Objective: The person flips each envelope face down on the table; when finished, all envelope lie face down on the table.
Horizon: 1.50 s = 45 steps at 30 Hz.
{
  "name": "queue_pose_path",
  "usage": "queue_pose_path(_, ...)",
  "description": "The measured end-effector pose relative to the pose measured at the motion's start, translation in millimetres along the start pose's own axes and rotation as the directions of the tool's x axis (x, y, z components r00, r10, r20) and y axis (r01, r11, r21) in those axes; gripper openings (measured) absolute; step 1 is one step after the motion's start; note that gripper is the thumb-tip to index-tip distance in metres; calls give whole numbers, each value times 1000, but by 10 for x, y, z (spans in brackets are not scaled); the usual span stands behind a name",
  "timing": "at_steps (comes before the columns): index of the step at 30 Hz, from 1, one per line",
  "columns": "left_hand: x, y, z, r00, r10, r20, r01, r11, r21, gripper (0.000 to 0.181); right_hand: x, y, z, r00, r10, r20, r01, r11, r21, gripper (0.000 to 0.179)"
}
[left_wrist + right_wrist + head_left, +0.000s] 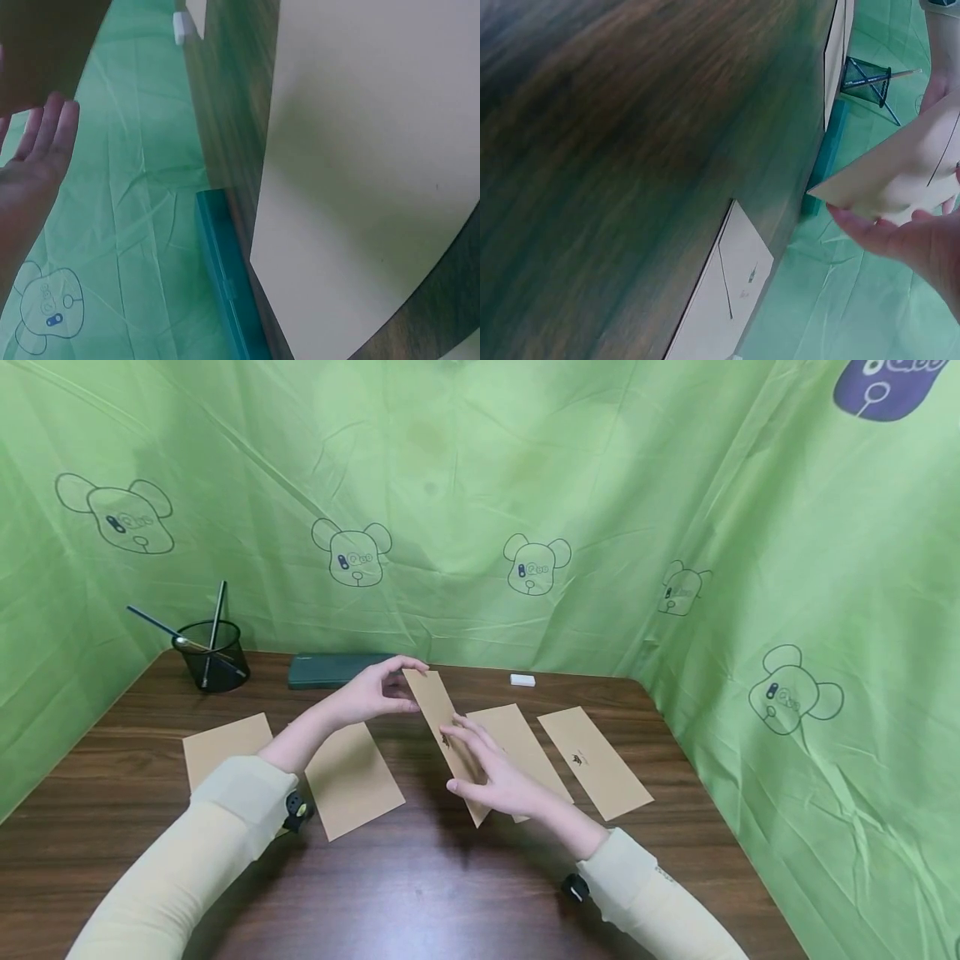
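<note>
A narrow brown kraft-paper card (437,714) with a small dark print is raised and tilted between the hands. At its far end, my left hand (371,693) grips it, fingers over the top edge and thumb by the side. My right hand (502,777) holds the card's nearer side, fingers spread along the printed face, thumb low by the edge. In the right wrist view, the right thumb (866,231) meets the card's lower edge. Behind the raised card, another brown card (521,747) lies partly hidden on the table; a printed one (592,764) lies to its right.
Two wider brown cards lie left, one (352,781) beneath the left forearm, another (228,743) partly covered by the sleeve. Along the back stand a black mesh pen cup (213,656), a dark green case (330,670) and a small white block (522,680). Green curtains (450,485) surround the table.
</note>
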<state>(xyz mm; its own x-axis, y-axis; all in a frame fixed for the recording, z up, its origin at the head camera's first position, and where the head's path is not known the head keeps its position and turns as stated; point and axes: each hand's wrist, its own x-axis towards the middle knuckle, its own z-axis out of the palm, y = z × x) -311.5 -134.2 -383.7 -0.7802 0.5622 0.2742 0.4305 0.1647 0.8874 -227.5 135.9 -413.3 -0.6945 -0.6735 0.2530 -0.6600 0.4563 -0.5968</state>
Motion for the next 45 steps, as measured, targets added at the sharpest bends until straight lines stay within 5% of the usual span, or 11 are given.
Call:
queue_pose_path(4,10,16,34,998,41,-52,-36,994,104,43,-11,8,-41,997,-70,37,69,997,20,72)
queue_pose_path(10,-36,261,68,995,43,-95,-26,985,170,24,-50,8,-108,988,-131,76,128,991,44,69)
queue_pose_path(15,3,122,59,988,48,-150,-15,977,214,18,-51,14,-124,987,-149,65,147,989,36,68)
queue_pose_path(22,46,-16,7,977,-36,-208,94,956,278,31,-79,-221,-249,997,-68,44,59,982,180,64)
queue_pose_path(28,42,20,-16,966,-66,-250,144,940,311,35,-77,-193,-338,996,-87,-23,89,994,69,57)
queue_pose_path(37,20,8,-45,970,13,-241,68,943,325,28,-62,47,-360,990,-123,-63,123,992,4,60)
queue_pose_path(45,-6,-37,-86,970,92,-225,-11,940,340,29,-59,160,-379,996,-29,-83,32,999,43,67)
